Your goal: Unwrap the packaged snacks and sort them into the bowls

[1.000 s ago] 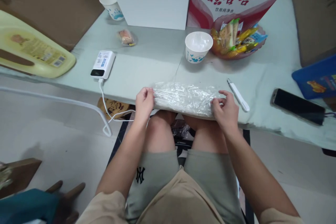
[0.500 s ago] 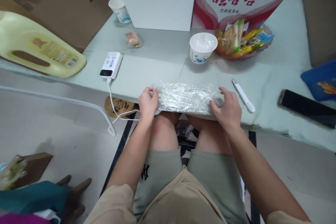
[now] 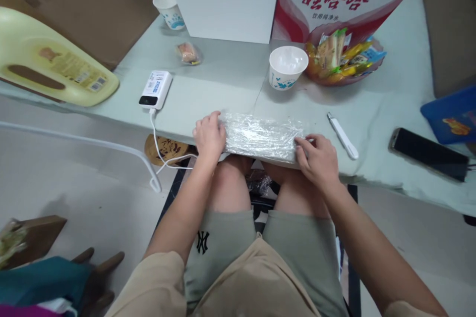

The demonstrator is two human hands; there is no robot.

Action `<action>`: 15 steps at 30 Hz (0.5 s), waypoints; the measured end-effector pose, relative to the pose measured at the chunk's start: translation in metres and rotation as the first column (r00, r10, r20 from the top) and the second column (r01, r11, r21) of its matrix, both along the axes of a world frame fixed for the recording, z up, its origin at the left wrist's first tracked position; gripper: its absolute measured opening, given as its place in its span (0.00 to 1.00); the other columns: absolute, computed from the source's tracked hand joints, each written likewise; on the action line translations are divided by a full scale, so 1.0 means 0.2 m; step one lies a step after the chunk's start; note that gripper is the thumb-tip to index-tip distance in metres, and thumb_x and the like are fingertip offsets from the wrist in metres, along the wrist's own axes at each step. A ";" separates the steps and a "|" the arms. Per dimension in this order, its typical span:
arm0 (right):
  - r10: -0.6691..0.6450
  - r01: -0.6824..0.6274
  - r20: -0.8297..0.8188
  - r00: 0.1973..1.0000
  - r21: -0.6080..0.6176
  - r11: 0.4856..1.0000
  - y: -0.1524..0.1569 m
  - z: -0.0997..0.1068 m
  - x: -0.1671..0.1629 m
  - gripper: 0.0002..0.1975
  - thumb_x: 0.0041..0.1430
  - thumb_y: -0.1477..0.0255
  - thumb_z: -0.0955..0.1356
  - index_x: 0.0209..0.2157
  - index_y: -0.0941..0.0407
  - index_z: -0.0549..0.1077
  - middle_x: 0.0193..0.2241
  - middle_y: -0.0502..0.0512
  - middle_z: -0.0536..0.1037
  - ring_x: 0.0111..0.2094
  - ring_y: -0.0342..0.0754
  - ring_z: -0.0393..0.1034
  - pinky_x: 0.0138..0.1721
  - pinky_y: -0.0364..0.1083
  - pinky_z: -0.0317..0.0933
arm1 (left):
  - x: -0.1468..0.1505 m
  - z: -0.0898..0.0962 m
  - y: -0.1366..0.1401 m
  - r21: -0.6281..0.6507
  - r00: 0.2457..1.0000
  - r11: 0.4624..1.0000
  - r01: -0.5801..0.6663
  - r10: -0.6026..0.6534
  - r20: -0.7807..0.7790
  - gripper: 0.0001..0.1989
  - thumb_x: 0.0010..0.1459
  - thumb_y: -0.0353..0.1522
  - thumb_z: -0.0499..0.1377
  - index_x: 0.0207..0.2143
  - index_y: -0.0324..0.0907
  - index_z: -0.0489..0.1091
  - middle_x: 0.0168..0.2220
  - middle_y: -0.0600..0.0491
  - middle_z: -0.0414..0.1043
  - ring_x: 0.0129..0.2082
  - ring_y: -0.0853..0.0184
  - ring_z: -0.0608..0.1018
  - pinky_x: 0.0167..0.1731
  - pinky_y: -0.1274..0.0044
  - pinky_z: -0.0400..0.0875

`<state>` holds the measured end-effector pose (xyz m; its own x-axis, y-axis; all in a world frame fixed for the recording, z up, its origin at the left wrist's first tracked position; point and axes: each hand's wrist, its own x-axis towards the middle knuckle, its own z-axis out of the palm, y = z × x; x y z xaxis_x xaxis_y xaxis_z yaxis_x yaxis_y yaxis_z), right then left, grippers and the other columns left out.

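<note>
A flat, crinkled strip of clear plastic wrap (image 3: 260, 136) lies along the table's near edge, in front of my knees. At its left end my left hand (image 3: 210, 134) is closed, fingers curled at the film's edge. My right hand (image 3: 318, 157) is closed on the right end, thumb and fingertips together at the film. The undersides of the fingers are partly hidden. Just right of my right hand lies a white, slim-handled tool (image 3: 342, 136) with a small metal tip. Beyond the wrap stands a white paper cup (image 3: 283, 79) with blue print.
A white power bank (image 3: 156, 90) with a cable hanging off the edge and a wrapped snack (image 3: 188, 53) lie on the left. A yellow jug (image 3: 55, 59) lies beside them. A snack bowl (image 3: 320, 72) stands behind; a phone (image 3: 429, 153) lies right.
My right hand has lowered and its spread thumb and fingers have come together on the wrap's right end. My left hand's fingers have shifted slightly up at the left end.
</note>
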<state>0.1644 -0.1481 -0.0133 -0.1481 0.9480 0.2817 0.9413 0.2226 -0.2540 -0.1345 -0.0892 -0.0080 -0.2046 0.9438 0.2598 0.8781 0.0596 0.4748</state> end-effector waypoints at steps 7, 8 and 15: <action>-0.040 0.038 0.112 0.993 0.024 0.999 -0.30 0.12 0.06 0.22 0.64 0.65 0.65 0.59 0.51 0.68 0.55 0.69 0.68 0.53 0.67 0.67 0.48 0.64 0.67 | 0.06 0.08 0.12 -0.103 0.938 0.961 0.255 -0.221 0.266 0.24 0.51 0.23 0.55 0.51 0.46 0.67 0.33 0.53 0.72 0.34 0.62 0.74 0.42 0.68 0.68; -0.024 0.022 0.095 0.995 0.021 1.000 -0.32 0.15 0.08 0.24 0.64 0.65 0.65 0.61 0.51 0.66 0.55 0.69 0.68 0.53 0.67 0.68 0.49 0.64 0.67 | 0.07 0.09 0.13 -0.080 0.915 0.952 0.296 -0.259 0.308 0.24 0.51 0.23 0.54 0.51 0.46 0.66 0.33 0.53 0.72 0.33 0.64 0.74 0.41 0.69 0.69; 0.256 -0.271 -0.137 0.957 -0.105 0.957 0.16 0.22 0.04 0.42 0.55 0.58 0.70 0.68 0.56 0.55 0.64 0.68 0.64 0.65 0.66 0.58 0.61 0.63 0.58 | 0.19 0.19 0.23 0.013 0.673 0.776 0.631 -0.556 0.488 0.25 0.48 0.23 0.55 0.51 0.44 0.65 0.33 0.56 0.70 0.31 0.70 0.73 0.37 0.75 0.69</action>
